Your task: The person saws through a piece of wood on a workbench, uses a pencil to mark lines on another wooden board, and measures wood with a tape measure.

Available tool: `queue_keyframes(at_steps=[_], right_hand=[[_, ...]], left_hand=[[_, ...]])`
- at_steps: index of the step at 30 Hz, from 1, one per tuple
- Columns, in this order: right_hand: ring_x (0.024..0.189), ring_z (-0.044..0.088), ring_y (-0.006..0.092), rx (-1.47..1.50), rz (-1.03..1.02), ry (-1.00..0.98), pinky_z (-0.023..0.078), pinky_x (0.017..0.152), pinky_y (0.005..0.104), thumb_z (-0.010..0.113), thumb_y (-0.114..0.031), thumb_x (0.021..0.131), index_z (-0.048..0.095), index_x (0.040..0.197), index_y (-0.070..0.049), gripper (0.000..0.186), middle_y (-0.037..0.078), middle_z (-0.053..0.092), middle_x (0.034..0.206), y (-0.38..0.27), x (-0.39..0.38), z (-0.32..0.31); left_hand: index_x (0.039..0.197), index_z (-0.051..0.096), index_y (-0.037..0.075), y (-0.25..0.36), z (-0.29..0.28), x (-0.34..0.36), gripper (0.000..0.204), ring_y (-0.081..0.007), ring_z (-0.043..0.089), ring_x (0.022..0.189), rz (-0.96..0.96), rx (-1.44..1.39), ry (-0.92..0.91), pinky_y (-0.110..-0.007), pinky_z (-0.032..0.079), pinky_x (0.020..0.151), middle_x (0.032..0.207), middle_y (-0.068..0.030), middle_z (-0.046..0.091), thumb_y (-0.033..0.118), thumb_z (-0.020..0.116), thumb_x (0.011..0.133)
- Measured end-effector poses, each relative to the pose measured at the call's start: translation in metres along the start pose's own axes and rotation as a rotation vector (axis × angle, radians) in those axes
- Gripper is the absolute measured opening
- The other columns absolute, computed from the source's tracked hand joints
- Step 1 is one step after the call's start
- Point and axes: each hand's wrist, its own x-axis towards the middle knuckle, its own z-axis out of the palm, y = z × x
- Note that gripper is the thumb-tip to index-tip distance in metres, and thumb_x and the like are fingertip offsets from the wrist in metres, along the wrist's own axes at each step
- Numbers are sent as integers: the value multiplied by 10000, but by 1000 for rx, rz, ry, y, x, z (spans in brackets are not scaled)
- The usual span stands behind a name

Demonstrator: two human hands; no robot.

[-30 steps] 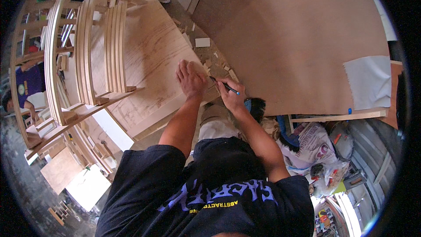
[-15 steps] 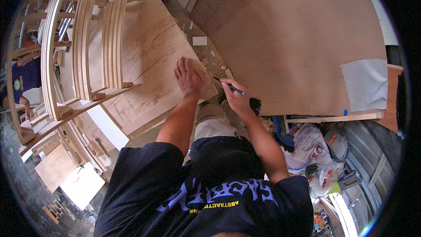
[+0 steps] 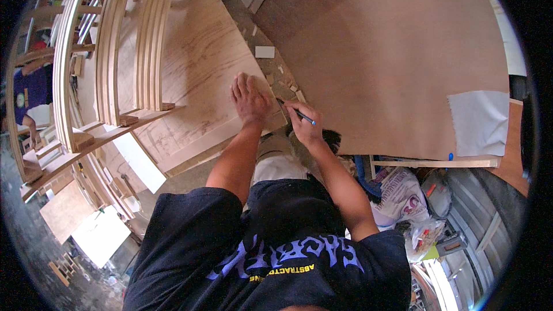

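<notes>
My left hand (image 3: 250, 99) rests with its fingers lying on a pale plywood board (image 3: 201, 52), near that board's right edge. Just right of it, my right hand (image 3: 305, 125) grips a dark pen (image 3: 297, 112) with a blue end. The pen's tip is at the board's edge; whether it touches is too small to tell. A narrow strip (image 3: 230, 136) of similar wood runs along the board's near edge. On the left, a wooden frame (image 3: 106, 69) with several upright slats stands over the board.
A large brown sheet (image 3: 380, 63) fills the upper right, with a grey cloth (image 3: 477, 122) at its corner. Wood offcuts and a white rectangle (image 3: 264, 52) lie in the gap. Bags (image 3: 397, 196) sit lower right. Another person (image 3: 31, 89) is at far left, behind the frame.
My left hand has shifted slightly upward along the board. My right hand still holds the pen near the edge, with small shifts. The view has moved a little.
</notes>
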Motion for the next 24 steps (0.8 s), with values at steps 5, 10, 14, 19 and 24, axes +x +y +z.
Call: queue_keyframes(at_steps=[5, 10, 14, 19, 24], right_hand=[[922, 755, 241, 46, 29, 42, 581, 811, 333, 663, -60, 946, 729, 1025, 20, 131, 144, 768, 1002, 10, -25, 1], [927, 753, 246, 30, -47, 72, 582, 813, 340, 665, -60, 944, 730, 1026, 12, 127, 142, 766, 1014, 0, -1, 9], [938, 751, 261, 42, -20, 59, 581, 814, 341, 663, -57, 943, 732, 1028, 5, 126, 144, 763, 1036, 13, -28, 5], [941, 750, 258, 31, -27, 81, 576, 832, 339, 661, -41, 937, 735, 1023, 1, 120, 142, 762, 1034, -1, -3, 11], [932, 746, 230, 31, -61, 65, 570, 840, 331, 659, -40, 942, 736, 1016, 4, 115, 135, 763, 1016, 4, -37, -1]], left_hand=[[1359, 480, 83, 4, -4, -2, 590, -374, 288, 1480, -29, 11, -47, -533, 183, 1225, 1538, -180, 371, 219, 611, 800], [1376, 474, 80, 0, -3, 1, 596, -371, 283, 1485, -44, 30, -91, -535, 175, 1230, 1548, -189, 362, 224, 590, 810], [1385, 471, 77, 0, -3, -1, 605, -369, 278, 1493, -39, 25, -70, -539, 171, 1230, 1548, -192, 366, 230, 583, 810], [1377, 483, 74, 3, -4, 3, 601, -368, 276, 1496, -34, 18, -60, -540, 173, 1227, 1548, -191, 368, 245, 582, 809], [1370, 493, 69, -1, -1, -5, 601, -370, 284, 1491, -35, 26, -45, -540, 185, 1223, 1545, -189, 372, 255, 589, 806]])
